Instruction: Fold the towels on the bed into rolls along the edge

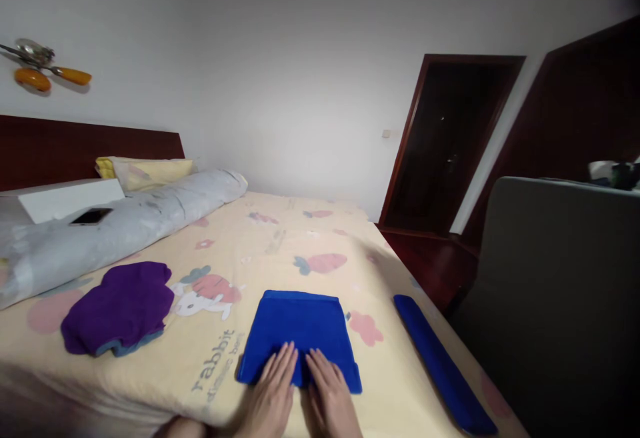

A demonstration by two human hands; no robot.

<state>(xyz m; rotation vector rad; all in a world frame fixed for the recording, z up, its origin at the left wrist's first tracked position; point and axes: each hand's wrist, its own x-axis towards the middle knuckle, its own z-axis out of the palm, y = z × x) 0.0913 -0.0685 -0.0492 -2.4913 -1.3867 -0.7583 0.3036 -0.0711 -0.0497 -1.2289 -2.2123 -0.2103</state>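
Observation:
A folded blue cloth (303,325) lies flat on the bed near its front edge. On its near left part rests my left hand (274,378), fingers stretched out and flat. My right hand (327,381) lies beside it on the near right part, its fingers also straight. Both palms face down, a small gap between them. To the right, a long narrow strip of folded blue cloth (440,361) lies near the bed's side edge. A crumpled purple cloth (123,305) with a blue-grey underside sits to the left, apart from my hands.
The bedsheet (280,245) has a rabbit and carrot print. A grey rolled quilt (165,205) runs along the left, with a phone (91,216) on it and a white box (73,199) behind. A grey panel (560,291) stands beyond the bed's right edge; a dark door (445,151) is farther back.

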